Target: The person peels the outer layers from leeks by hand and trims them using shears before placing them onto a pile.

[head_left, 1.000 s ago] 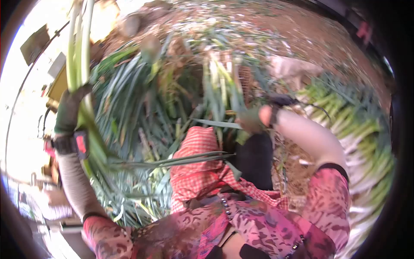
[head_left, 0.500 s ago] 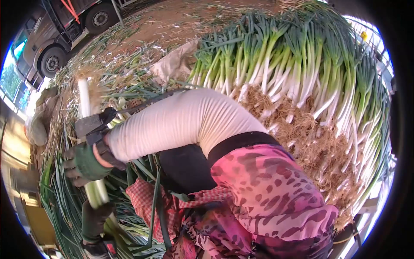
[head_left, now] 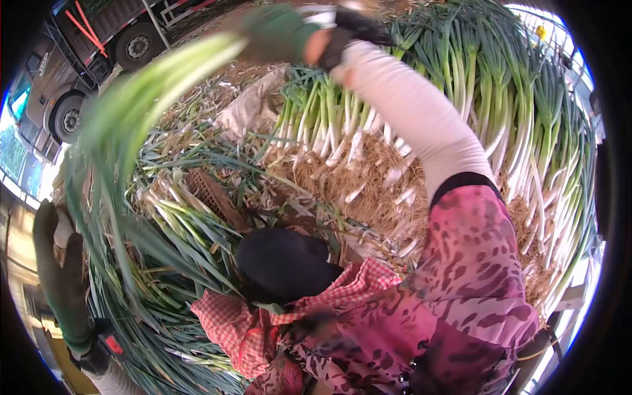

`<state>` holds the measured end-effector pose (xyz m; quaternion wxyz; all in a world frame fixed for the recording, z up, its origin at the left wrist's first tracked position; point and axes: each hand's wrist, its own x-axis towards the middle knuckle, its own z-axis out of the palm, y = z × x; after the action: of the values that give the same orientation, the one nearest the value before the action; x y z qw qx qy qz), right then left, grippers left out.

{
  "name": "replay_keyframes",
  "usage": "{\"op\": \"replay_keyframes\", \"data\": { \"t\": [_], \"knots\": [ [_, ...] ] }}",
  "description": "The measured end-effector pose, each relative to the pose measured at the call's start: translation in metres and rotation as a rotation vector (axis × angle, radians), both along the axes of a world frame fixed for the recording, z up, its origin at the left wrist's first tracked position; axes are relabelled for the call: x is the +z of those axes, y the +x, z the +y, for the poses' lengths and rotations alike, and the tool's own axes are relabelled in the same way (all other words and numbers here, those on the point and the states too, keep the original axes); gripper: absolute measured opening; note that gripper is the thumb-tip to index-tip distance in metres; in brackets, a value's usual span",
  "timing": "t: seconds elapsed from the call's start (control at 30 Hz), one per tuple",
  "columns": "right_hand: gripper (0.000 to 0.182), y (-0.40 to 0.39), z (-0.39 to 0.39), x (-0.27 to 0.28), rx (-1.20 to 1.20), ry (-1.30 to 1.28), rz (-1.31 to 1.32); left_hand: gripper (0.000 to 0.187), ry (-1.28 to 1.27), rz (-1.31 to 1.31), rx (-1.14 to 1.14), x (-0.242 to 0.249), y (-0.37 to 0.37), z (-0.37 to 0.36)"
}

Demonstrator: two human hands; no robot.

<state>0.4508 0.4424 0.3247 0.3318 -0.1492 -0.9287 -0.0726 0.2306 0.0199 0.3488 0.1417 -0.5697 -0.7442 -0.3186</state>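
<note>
At the top of the head view, my right hand [head_left: 280, 33], in a green glove, is closed around a leek [head_left: 210, 56]. The leek is smeared by motion. Its pale stalk runs left from the fist and its long green leaves sweep down across the left side. My left hand [head_left: 62, 276], also gloved, is raised at the far left beside those leaves, fingers and thumb apart and nothing in it. Below the trailing leaves lies a heap of loose leeks [head_left: 178, 217]. The tool at my right wrist is too blurred to make out.
A thick row of rooted leeks [head_left: 487, 99] fills the right side. A pale sack [head_left: 253, 108] lies behind leaf scraps. A dark rounded thing [head_left: 283, 260] is in front of my body. A truck [head_left: 59, 85] stands at the upper left.
My right hand has swung up and to the right with the leek, away from my left side. My left hand has let go of the stalk and moved left, its fingers now spread.
</note>
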Motion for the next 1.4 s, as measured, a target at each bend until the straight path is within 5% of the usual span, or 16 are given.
{"op": "replay_keyframes", "data": {
  "t": [0.1,0.13,0.17,0.23,0.4,0.5,0.57,0.77,0.87,1.0,1.1,1.17,1.2,1.3,1.37,1.4],
  "knots": [
    [0.036,0.093,0.036,0.017,-0.284,-0.257,0.098,0.054,-0.009,-0.045,0.003,-0.006,-0.003,-0.007],
    [0.049,0.12,0.059,-0.003,-0.407,-0.122,0.148,0.054,-0.048,-0.103,0.025,-0.017,-0.005,-0.005],
    [0.027,0.131,0.116,-0.031,-0.615,-0.193,0.179,0.054,-0.087,-0.162,0.049,-0.031,-0.007,-0.003],
    [0.039,0.171,0.149,-0.075,-0.884,-0.443,0.228,0.05,-0.065,-0.455,0.018,-0.07,-0.014,-0.005],
    [0.04,0.223,0.188,-0.2,-1.075,-0.432,-0.239,0.036,-0.162,-1.161,-0.018,-0.165,-0.018,-0.002],
    [0.043,0.244,0.213,-0.237,-1.116,-0.501,-0.323,0.034,-0.441,-0.873,-0.099,-0.212,-0.008,0.003],
    [0.045,0.258,0.227,-0.259,-1.127,-0.53,-0.383,0.032,-0.501,-1.09,-0.099,-0.217,0.01,0.016],
    [0.052,0.302,0.289,-0.302,-1.146,-0.589,-0.604,0.036,-0.523,-0.792,-0.087,-0.274,-0.013,0.025],
    [0.059,0.307,0.311,-0.309,-1.166,-0.581,-0.719,0.039,-0.587,-0.944,0.045,-0.294,-0.036,0.024],
    [0.066,0.168,0.219,-0.279,-1.229,-0.195,-0.467,0.047,-0.494,-0.982,0.223,-0.329,-0.077,0.028],
    [0.067,0.019,0.173,-0.34,-0.488,-0.24,-0.197,0.043,-0.37,-0.95,0.426,-0.393,-0.122,0.028],
    [0.046,-0.091,0.07,-0.324,0.145,-0.961,-0.24,0.039,-0.219,-0.948,0.497,-0.427,-0.143,0.028],
    [0.035,-0.14,0.008,-0.301,0.159,-1.182,-0.322,0.034,-0.125,-0.991,0.516,-0.434,-0.145,0.03],
    [0.035,-0.265,-0.057,-0.377,0.539,-0.938,-0.319,0.024,0.041,-1.026,0.459,-0.462,-0.154,0.037],
    [0.043,-0.323,-0.11,-0.406,0.267,-0.973,-0.326,0.028,0.057,-1.191,0.43,-0.468,-0.154,0.04],
    [0.047,-0.354,-0.119,-0.434,0.418,-0.572,-0.608,0.031,0.088,-1.278,0.41,-0.478,-0.158,0.038]
  ]
}}
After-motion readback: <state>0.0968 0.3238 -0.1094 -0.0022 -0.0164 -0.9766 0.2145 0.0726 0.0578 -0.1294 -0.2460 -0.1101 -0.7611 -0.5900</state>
